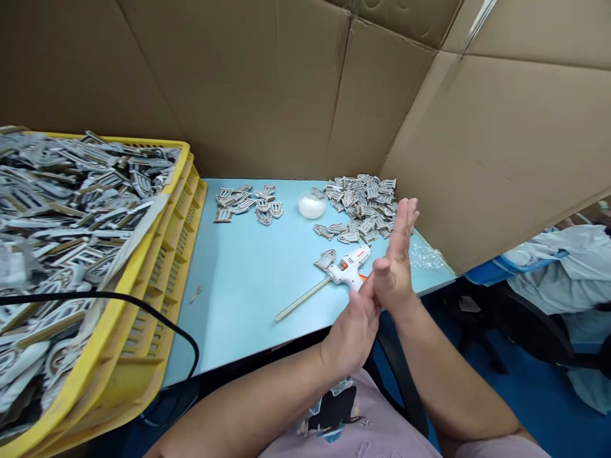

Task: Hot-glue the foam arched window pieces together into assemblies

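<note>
Above the table's front edge, my right hand (398, 273) is raised with its fingers stretched upward and its palm turned to the left. My left hand (351, 334) touches the base of that palm; its fingers look straight and are partly hidden. Neither hand holds anything that I can see. Just beyond them a white hot glue gun (352, 270) lies on its side, with a long translucent glue stick (305, 298) out of its back. A small grey-and-white shield-shaped piece (326, 259) lies against the gun.
A yellow crate (160, 254) full of similar pieces stands left, with a black cable (119, 295) across it. On the blue table (229, 286) lie a small group (245, 202), a larger heap (365, 203), a round white object (312, 206) and clear plastic (426, 256). Cardboard walls (267, 89) enclose it.
</note>
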`<state>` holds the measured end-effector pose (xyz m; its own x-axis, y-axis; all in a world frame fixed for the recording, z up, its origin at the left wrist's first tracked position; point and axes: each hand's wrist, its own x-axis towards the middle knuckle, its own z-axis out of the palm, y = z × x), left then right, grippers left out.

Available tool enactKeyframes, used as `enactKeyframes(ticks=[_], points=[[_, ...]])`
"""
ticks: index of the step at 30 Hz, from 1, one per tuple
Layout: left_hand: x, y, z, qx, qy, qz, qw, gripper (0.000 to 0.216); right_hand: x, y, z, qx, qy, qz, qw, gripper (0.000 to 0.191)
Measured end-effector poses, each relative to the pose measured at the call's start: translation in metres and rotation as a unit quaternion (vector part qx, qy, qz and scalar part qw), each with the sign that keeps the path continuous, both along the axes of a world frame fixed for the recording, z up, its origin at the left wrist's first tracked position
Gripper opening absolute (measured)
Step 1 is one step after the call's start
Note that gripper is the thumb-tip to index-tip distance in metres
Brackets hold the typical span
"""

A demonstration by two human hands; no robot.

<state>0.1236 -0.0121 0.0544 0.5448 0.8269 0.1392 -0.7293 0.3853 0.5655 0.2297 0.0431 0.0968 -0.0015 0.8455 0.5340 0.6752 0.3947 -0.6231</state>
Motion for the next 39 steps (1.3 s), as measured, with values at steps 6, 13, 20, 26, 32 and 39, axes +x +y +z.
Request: enactKeyframes(ticks=[6, 13, 20, 26, 32, 39], points=[[-0.025, 0.026, 0.016, -0.193, -0.090, -0.028, 0.977, 0.091, 0.041, 0.036, -0.006, -0.073, 0.078, -0.014, 0.994, 0.088], [-0.033, 0.031, 0.015, -0.218, -0.105, -0.006, 0.970, 0.090, 0.054, 0.010, -0.003, -0.029, 0.011, 0.009, 0.999, 0.046], [-0.027, 0.032, 0.007, -0.226, -0.054, -0.032, 0.972, 0.088, 0.052, -0.020, -0.019, 0.019, -0.107, 0.033, 0.993, 0.011], [-0.025, 0.010, -0.040, -0.069, 0.286, -0.075, 0.953, 0.066, 0.151, 0.019, -0.030, -0.084, -0.102, -0.155, 0.979, 0.033], [-0.038, -0.005, -0.050, 0.204, 0.422, -0.285, 0.836, 0.060, 0.234, 0.062, -0.033, -0.278, -0.215, -0.245, 0.904, 0.031], [-0.066, 0.017, -0.007, 0.324, 0.445, -0.191, 0.813, 0.056, 0.171, 0.035, -0.046, -0.262, -0.299, -0.196, 0.896, 0.046]])
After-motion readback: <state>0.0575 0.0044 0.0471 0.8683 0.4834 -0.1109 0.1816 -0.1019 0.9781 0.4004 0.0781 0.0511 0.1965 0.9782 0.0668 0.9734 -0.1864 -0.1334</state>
